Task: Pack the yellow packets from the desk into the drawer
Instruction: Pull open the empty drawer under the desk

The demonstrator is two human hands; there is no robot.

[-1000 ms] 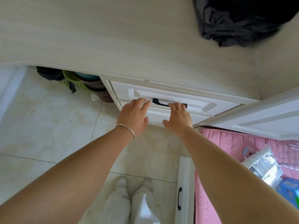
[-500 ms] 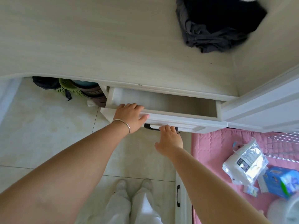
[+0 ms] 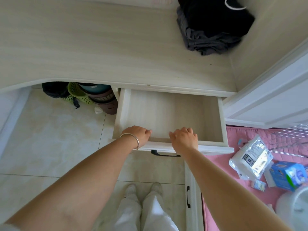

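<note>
The white drawer [image 3: 170,110] under the pale wooden desk [image 3: 100,47] stands pulled far out, and its inside is bare. My left hand [image 3: 137,135], with a silver bangle on the wrist, grips the top of the drawer's front panel left of centre. My right hand [image 3: 184,137] grips the same front edge right of centre, fingers curled over it. The black handle [image 3: 165,154] shows below, between my wrists. No yellow packets are in view on the desk or in the drawer.
A dark bundle of clothes [image 3: 211,27] lies at the desk's back right. Green and brown baskets [image 3: 93,97] sit under the desk on the tiled floor. At right, a white door [image 3: 270,100], a pink mat [image 3: 250,164] with a white packet [image 3: 251,157] and blue box [image 3: 288,175].
The drawer went from closed to pulled far out. Both hands moved from the drawer's face to gripping its top front edge and came back toward me.
</note>
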